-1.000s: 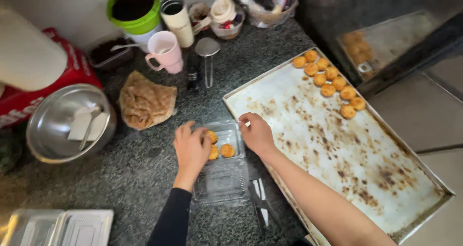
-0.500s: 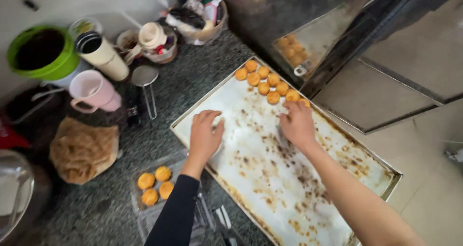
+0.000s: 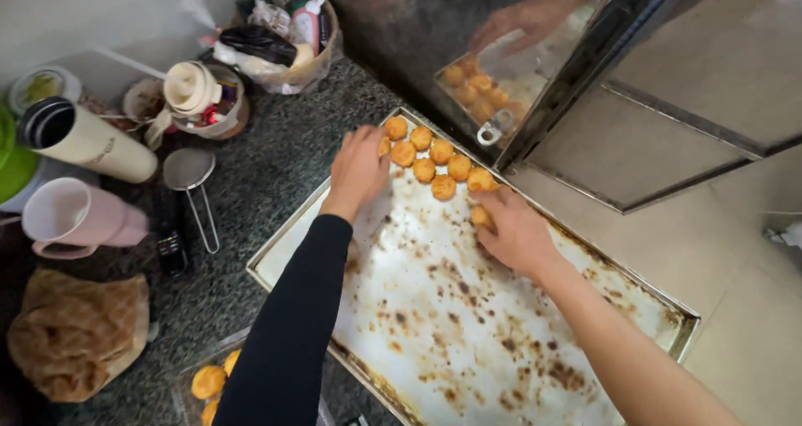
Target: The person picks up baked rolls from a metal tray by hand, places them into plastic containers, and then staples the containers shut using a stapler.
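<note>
1. Left hand (image 3: 359, 169), fingers curled, rests on the balls (image 3: 430, 160) clustered at the tray's (image 3: 468, 342) far corner.
2. Right hand (image 3: 514, 230) pinches one ball (image 3: 479, 215) beside the cluster.
3. More balls lie in a clear box (image 3: 209, 384) on the surface (image 3: 267, 175).

We count eight small round golden-brown pastries (image 3: 443, 187) on the one large scorched metal baking tray (image 3: 468, 342), all clustered at our fingertips. Three more sit in the one clear plastic container (image 3: 185, 393). We see one pink plastic mug (image 3: 71, 220) and one small wire strainer (image 3: 189, 170).
</note>
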